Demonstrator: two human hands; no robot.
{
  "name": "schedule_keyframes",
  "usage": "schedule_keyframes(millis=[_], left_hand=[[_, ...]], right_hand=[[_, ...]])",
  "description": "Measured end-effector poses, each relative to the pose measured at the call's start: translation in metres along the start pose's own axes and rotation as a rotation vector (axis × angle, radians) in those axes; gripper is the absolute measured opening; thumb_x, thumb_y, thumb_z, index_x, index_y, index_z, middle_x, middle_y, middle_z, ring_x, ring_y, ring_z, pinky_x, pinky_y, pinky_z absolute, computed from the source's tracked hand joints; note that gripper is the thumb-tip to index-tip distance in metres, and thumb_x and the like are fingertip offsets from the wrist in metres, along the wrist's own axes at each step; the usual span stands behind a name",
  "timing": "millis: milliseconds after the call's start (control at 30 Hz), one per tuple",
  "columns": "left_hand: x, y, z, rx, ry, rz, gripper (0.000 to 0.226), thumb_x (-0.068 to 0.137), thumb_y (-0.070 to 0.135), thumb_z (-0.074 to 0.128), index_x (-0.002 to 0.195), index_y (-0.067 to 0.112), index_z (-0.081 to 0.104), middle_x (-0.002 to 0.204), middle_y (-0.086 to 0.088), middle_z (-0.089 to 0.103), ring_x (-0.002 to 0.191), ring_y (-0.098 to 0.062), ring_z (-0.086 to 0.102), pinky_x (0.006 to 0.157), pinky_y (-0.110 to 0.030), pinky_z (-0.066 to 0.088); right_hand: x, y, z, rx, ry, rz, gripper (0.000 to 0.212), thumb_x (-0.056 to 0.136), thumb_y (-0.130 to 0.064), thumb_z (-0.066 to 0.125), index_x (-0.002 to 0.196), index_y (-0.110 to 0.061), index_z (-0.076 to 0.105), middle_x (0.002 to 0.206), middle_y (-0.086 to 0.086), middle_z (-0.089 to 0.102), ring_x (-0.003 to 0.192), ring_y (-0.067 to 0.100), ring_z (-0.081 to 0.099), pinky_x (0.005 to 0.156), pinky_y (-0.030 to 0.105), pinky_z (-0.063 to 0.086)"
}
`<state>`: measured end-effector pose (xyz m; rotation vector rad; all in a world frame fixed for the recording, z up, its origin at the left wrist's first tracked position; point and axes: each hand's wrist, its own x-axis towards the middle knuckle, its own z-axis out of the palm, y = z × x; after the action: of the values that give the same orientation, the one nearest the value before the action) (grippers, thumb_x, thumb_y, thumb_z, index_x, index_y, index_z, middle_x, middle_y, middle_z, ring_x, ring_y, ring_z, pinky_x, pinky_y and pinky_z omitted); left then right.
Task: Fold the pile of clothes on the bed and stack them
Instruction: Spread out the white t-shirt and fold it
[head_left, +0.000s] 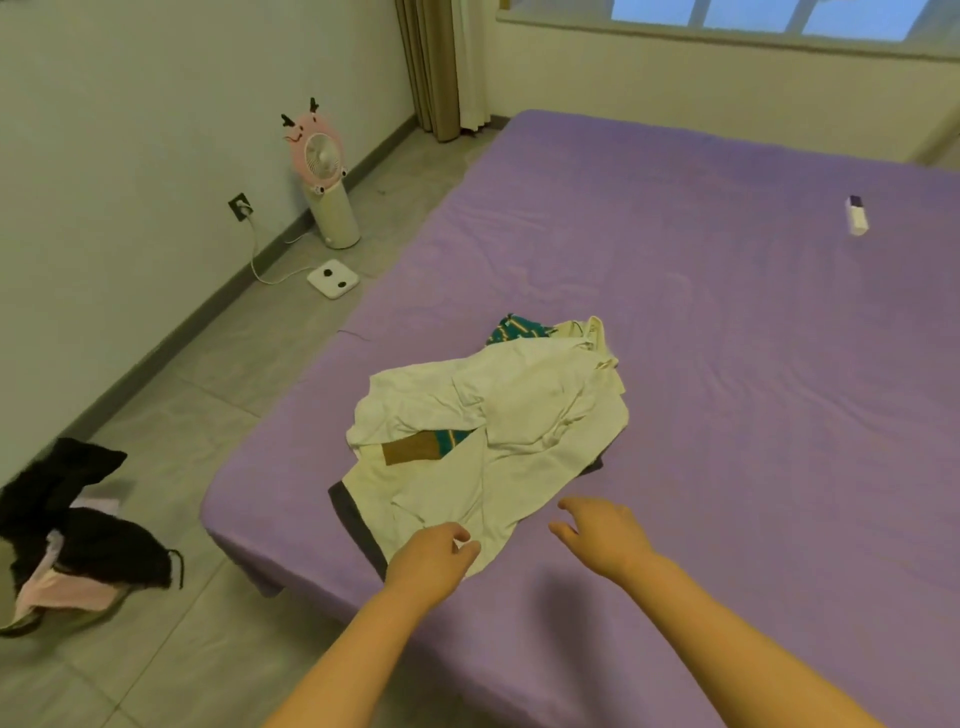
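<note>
The bed (727, 364) carried a smooth purple sheet, lightly creased, and served as the reference surface. The pile (488, 431) lay on the bed near its front-left corner, unfolded: a soft, crumpled cream garment on top, a teal striped piece (511, 330) showing at the far side, a brown patch (410, 448) near the middle, and a dark grey edge (345, 512) underneath, toward the corner. The left hand (431, 558) sat at the pile's near hem, fingers curled with the tips at the cream cloth; whether they actually pinched it could not be told. The right hand (597, 527) hovered just right of that hem, over bare sheet, fingers loosely spread and holding nothing. Judged risks: lifting the top garment by one edge only could drag the tangled lower pieces along, because the layers overlapped; the pile's closeness to the corner could let limp cloth slide off to the floor. A small white box (856, 214) lay on the bed, well apart from the pile.
</note>
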<state>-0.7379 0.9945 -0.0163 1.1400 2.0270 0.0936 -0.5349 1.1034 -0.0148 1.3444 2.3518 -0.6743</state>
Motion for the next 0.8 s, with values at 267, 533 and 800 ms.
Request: schedule_keyframes(millis=[267, 533, 800], left_hand=[[0.093, 0.039, -0.028, 0.048, -0.013, 0.065, 0.038, 0.095, 0.049, 0.044, 0.123, 0.028, 0.057, 0.112, 0.008, 0.061, 0.092, -0.004, 0.052, 0.076, -0.019, 0.041], [0.205, 0.111, -0.036, 0.114, -0.080, 0.208, 0.039, 0.096, 0.044, 0.043, 0.124, 0.023, 0.059, 0.120, 0.003, 0.060, 0.104, -0.011, 0.057, 0.083, -0.023, 0.045], [0.317, 0.161, -0.009, 0.176, -0.099, 0.330, 0.036, 0.099, 0.032, 0.042, 0.121, 0.012, 0.062, 0.124, -0.007, 0.058, 0.109, -0.019, 0.055, 0.093, -0.028, 0.042]], right_hand=[[0.089, 0.050, -0.041, 0.121, -0.016, 0.118, 0.045, 0.099, -0.044, 0.037, 0.133, -0.015, 0.047, 0.125, 0.004, 0.059, 0.111, 0.025, 0.056, 0.090, 0.035, 0.047], [0.156, 0.102, -0.052, 0.273, -0.023, 0.292, 0.047, 0.098, -0.044, 0.041, 0.134, -0.014, 0.047, 0.127, 0.006, 0.055, 0.114, 0.024, 0.053, 0.092, 0.036, 0.047], [0.234, 0.152, -0.028, 0.392, -0.038, 0.436, 0.049, 0.097, -0.040, 0.044, 0.138, -0.013, 0.040, 0.136, 0.007, 0.046, 0.121, 0.026, 0.045, 0.098, 0.038, 0.043]])
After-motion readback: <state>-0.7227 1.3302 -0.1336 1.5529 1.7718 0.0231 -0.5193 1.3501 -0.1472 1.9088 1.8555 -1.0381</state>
